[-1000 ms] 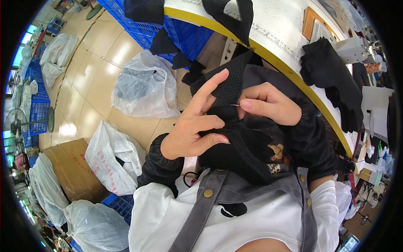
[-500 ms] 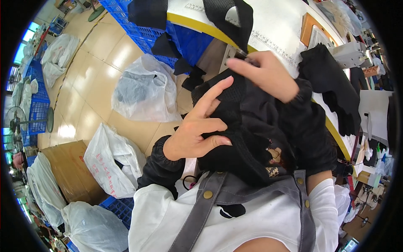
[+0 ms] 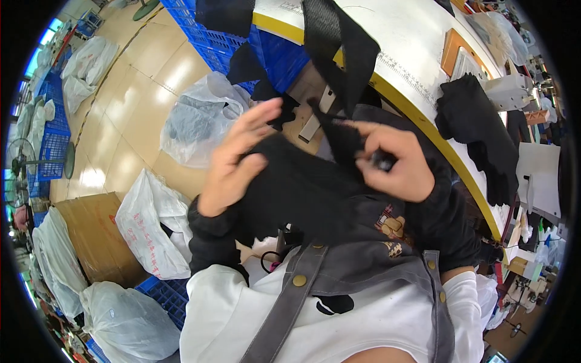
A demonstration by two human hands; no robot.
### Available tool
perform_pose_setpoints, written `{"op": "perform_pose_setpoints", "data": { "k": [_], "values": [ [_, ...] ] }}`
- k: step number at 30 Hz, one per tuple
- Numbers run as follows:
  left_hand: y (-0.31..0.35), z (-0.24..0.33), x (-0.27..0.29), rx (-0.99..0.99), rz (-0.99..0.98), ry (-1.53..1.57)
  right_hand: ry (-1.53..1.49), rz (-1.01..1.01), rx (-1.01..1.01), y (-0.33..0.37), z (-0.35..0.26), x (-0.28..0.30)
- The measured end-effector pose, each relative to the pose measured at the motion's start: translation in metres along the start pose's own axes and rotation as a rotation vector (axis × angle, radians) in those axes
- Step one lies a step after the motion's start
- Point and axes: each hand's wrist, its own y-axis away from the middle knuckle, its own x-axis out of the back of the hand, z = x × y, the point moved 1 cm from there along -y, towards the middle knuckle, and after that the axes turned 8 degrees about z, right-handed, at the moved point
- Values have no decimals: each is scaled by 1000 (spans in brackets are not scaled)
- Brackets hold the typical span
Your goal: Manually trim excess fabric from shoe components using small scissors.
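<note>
Black fabric pieces (image 3: 296, 187) lie over my lap, on the grey apron (image 3: 369, 248). My left hand (image 3: 233, 160) is at their left edge, fingers apart and slightly blurred, its thumb near the cloth. On the right, my right hand (image 3: 396, 163) is curled around a small dark hand tool (image 3: 382, 160), mostly hidden in the palm. A narrow black fabric flap (image 3: 340, 136) rises beside its fingertips; whether they pinch it is unclear. Beyond, a black mesh-and-cloth strip (image 3: 339, 54) hangs over the table edge.
A white table (image 3: 417, 72) with a yellow edge curves along the right, bearing black cloth (image 3: 475, 133) and a sewing machine (image 3: 508, 91). A blue crate (image 3: 275, 63) stands ahead. Plastic bags (image 3: 203, 121) and a cardboard box (image 3: 97, 236) are on the floor at left.
My left hand has moved left, its fingers now raised. My right hand has drawn back toward me from the hanging strip, and the black fabric on my lap has shifted and spread left.
</note>
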Motion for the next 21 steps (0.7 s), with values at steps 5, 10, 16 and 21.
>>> {"op": "perform_pose_setpoints", "data": {
  "k": [5,10,16,21],
  "values": [
    [-11,-15,-47,113,-168,169,-126,-59,-161,17,-10,-5],
    [-10,-11,-49,6,-189,59,-197,-81,-396,24,-14,-1],
    [-8,-4,-50,46,-194,-17,-44,-121,-276,23,-22,-1],
    [-2,-1,-58,352,-92,109,-21,-94,-217,32,-14,-1]
  ]
}}
